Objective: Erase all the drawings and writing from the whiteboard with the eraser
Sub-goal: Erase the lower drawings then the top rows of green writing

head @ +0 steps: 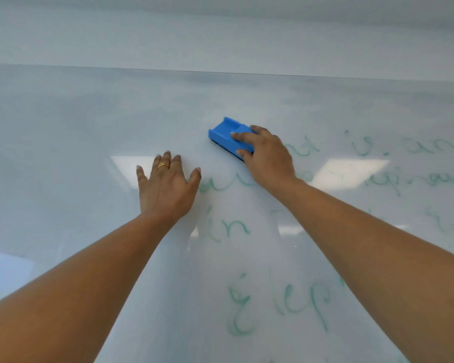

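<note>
The eraser [227,134], a blue block with a dark pad underneath, sits flat against the whiteboard [63,153] in the grip of the right hand [266,158]. One finger of that hand lies along the eraser's top, the thumb presses its near side, and another finger curls over the far side, so the hand is clamped round the near end of the block while the far end sticks out, up and to the left. The left hand [165,189] rests palm down on the board just below and to the left of the eraser. Its fingers are straight and spread, it holds nothing, and it wears a gold ring [163,165] on one finger. The two hands are near each other but do not touch. Both bare forearms reach in from the bottom corners.

Faint green writing [236,226] in a looping hand covers the board to the right of the eraser and below it, in several rows. One row passes between the two hands, another lies between the forearms, and more runs out toward the right edge. The strokes look pale and partly smudged, and the words cannot be read. Bright patches of reflected ceiling lights [349,174] show on the glossy surface near both hands. A thin dark line crosses the board above the eraser
</note>
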{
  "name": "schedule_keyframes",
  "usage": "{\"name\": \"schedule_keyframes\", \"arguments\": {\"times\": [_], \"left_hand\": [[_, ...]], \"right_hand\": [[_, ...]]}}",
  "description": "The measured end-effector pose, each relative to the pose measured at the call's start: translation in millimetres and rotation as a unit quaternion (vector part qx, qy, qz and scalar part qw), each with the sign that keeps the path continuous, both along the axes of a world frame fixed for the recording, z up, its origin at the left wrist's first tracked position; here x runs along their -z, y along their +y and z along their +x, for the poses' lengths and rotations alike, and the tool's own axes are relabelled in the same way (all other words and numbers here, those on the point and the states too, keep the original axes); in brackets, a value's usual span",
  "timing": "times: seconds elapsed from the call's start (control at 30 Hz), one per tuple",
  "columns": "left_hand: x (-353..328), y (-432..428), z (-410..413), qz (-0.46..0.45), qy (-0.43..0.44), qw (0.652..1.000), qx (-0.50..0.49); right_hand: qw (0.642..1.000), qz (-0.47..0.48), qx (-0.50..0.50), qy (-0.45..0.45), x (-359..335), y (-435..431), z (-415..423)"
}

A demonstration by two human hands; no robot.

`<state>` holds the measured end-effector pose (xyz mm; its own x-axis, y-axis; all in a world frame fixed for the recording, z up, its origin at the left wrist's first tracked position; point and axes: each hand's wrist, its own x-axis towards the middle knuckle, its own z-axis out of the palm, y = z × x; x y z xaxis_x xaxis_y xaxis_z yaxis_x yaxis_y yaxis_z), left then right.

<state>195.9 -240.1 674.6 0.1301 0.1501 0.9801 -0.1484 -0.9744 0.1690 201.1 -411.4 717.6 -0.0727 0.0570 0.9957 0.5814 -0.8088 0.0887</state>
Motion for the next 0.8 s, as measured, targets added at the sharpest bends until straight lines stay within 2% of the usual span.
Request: {"name": "schedule_keyframes", "arguments": {"times": [0.13, 0.3, 0.53, 0.67, 0.8], "left_hand": [[-3.8, -19.4, 1.2, 0.050, 0.011, 0.999, -0.010], [-5.6, -29.5, -2.4, 0.046, 0.025, 0.999, -0.009], [-3.7, -19.5, -9.9, 0.072, 0.047, 0.996, -0.025], [-7.7, -20.7, -11.4, 0.069, 0.053, 0.996, -0.032], [-8.6, -27.4, -9.9, 0.047, 0.044, 0.997, -0.040]], "right_hand": [[0.998, 0.061, -0.002, 0.016, -7.4, -49.0, 5.6], [0.992, 0.124, 0.002, 0.038, -9.3, -98.1, 7.9], [0.986, 0.162, 0.016, 0.036, -8.3, -95.8, 5.5], [0.990, 0.135, 0.023, 0.035, -3.8, -68.7, 1.9], [0.998, 0.062, 0.019, 0.026, 3.0, -34.3, -2.9]]}}
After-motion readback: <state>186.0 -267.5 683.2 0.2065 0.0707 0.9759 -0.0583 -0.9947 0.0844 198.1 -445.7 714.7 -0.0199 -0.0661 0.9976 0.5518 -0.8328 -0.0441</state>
